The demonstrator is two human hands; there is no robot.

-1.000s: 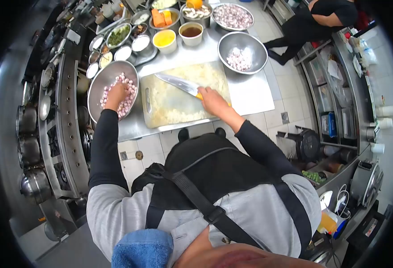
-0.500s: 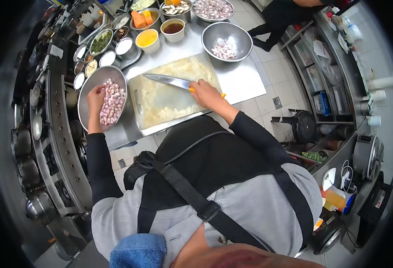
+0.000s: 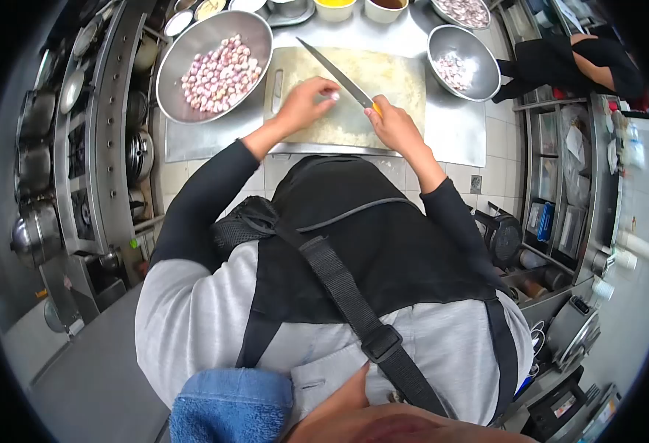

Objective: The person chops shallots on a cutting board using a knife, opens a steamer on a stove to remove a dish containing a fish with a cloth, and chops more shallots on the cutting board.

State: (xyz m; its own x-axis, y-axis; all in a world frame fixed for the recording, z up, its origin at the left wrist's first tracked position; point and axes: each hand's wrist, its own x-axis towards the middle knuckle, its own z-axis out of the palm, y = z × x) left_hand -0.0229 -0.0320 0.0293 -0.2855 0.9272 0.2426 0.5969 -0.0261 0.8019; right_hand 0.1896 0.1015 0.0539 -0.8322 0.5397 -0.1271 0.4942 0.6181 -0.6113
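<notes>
My right hand (image 3: 397,127) is wrapped round the yellow handle of a kitchen knife (image 3: 335,74), its long blade pointing up and left over the cutting board (image 3: 394,70). Over the board's left half, my left hand (image 3: 306,105) pinches a small pale shallot (image 3: 335,95) at its fingertips, just left of the blade. Left of the board stands a large steel bowl (image 3: 171,81) with many whole pinkish shallots (image 3: 221,74). To the right, a second steel bowl (image 3: 487,81) contains cut shallot pieces (image 3: 455,70).
Cups of yellow (image 3: 335,9) and brown liquid (image 3: 385,9) line the far edge of the steel table (image 3: 450,133). Another bowl of sliced pieces (image 3: 463,10) stands at the back right. A person in black (image 3: 560,65) is beyond, by a shelf unit. A stove (image 3: 81,162) runs along the left.
My left hand has come out of the shallot bowl to the board with a shallot in its fingertips. The knife now points more upright, and the view has shifted.
</notes>
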